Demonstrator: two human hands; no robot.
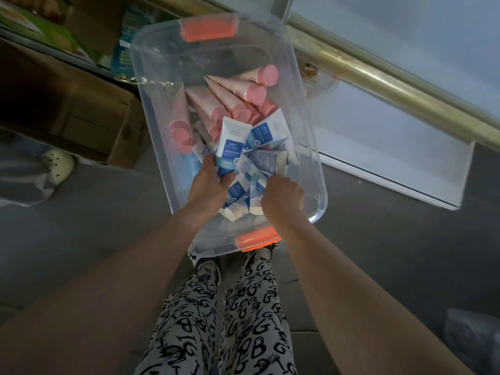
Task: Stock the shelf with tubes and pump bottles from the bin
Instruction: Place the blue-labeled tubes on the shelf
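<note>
A clear plastic bin [151,85] with orange handles stands on the floor in front of my feet. Its far half holds several pink tubes [227,96]. The near half is filled with blue-and-white tubes [266,132]. My left hand [209,180] grips one blue-and-white tube [230,143] by its lower end, tilted up above the pile. My right hand [281,194] reaches down into the near right of the pile with its fingers curled among the tubes; what they hold is hidden.
A white shelf board [392,158] runs to the right of the bin under a brass-coloured rail [378,77]. Cardboard boxes [89,117] and stocked goods stand at the left. A pale clog [58,163] lies on the grey floor at left, and a plastic bag [470,339] at bottom right.
</note>
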